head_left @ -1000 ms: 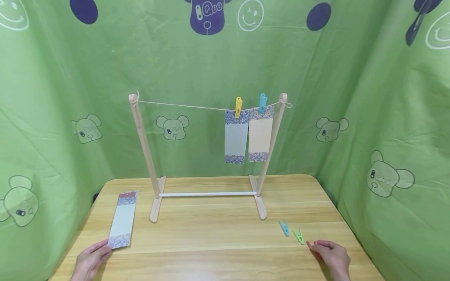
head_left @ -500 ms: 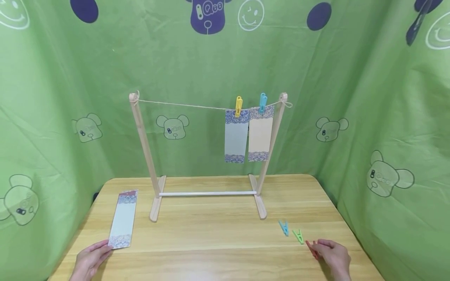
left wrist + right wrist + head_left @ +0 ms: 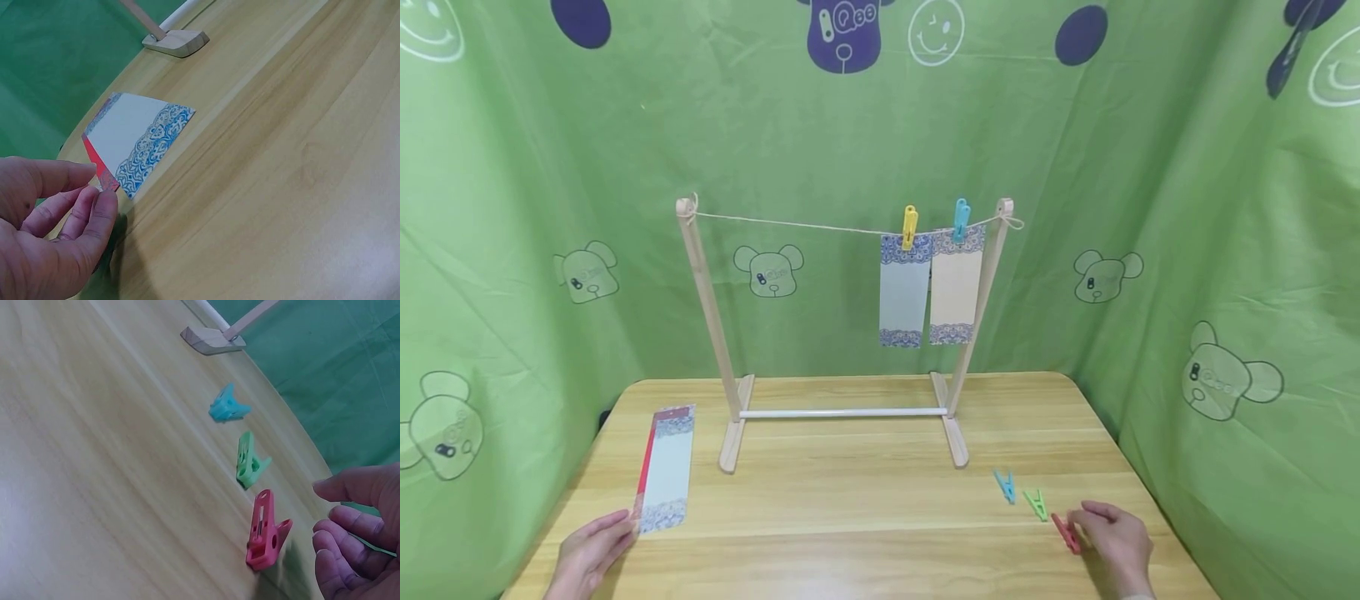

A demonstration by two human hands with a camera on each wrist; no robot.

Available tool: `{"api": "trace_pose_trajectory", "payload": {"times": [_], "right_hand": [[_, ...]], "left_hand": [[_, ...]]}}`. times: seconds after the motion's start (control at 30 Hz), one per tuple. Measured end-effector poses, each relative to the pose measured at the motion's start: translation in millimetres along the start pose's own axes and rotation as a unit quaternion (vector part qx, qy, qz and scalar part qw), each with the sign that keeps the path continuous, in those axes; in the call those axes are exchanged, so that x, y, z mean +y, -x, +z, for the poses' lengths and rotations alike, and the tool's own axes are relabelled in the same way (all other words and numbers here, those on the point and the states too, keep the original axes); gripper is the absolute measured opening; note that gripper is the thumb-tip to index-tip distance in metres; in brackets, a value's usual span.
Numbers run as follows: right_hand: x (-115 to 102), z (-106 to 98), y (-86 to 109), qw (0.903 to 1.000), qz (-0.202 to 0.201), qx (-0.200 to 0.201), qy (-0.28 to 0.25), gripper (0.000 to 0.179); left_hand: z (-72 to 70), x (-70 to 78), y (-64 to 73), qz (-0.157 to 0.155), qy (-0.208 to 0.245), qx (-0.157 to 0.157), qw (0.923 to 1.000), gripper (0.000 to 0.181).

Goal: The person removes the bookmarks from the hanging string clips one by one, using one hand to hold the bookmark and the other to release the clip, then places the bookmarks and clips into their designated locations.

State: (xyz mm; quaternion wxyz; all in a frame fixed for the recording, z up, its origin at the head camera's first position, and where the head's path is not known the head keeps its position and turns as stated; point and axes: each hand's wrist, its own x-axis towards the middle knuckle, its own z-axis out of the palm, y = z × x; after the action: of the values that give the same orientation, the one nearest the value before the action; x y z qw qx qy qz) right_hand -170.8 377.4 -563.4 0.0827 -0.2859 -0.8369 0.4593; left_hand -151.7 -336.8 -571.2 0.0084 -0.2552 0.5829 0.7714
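Note:
At the table's left, a pale card with blue patterned ends (image 3: 668, 471) partly covers a red card (image 3: 646, 467). My left hand (image 3: 593, 546) is at their near left corner. In the left wrist view, its thumb and index finger pinch the corner of the red card (image 3: 107, 180), while the patterned card (image 3: 140, 128) lies beyond the fingertips. On the right lies a red clothespin (image 3: 1066, 533); my right hand (image 3: 1116, 537) is beside it, thumb and fingers apart and holding nothing. Farther along are a green clothespin (image 3: 1037, 505) and a blue clothespin (image 3: 1006, 487).
A wooden stand (image 3: 709, 312) with a string (image 3: 790, 223) rises at the table's back. Two patterned cards hang near its right post, one under a yellow clothespin (image 3: 909, 228), the other under a blue one. Green printed curtains enclose the wooden table (image 3: 850, 517).
The patterned card has shifted right, exposing a red strip along its left side. My right hand has come away from the red clothespin, which now lies on the table.

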Motion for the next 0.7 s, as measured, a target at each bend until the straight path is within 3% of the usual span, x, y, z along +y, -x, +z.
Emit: {"api": "trace_pose_trajectory", "payload": {"times": [0.3,0.5,0.7], "right_hand": [[-11.7,-3.5,3.5,0.9993,0.014,-0.014,-0.031,0.062],[-20.9,-8.8,7.3,0.9996,-0.018,-0.02,-0.006,0.069],[-31.3,-10.6,9.7,0.9991,-0.04,-0.013,0.007,0.061]], "left_hand": [[7.0,10.0,1.1,-0.011,-0.022,0.001,0.9997,0.009],[14.0,18.1,5.1,-0.008,-0.035,-0.032,0.9988,0.013],[24.1,26.8,8.6,-0.001,-0.053,-0.047,0.9975,0.024]]}}
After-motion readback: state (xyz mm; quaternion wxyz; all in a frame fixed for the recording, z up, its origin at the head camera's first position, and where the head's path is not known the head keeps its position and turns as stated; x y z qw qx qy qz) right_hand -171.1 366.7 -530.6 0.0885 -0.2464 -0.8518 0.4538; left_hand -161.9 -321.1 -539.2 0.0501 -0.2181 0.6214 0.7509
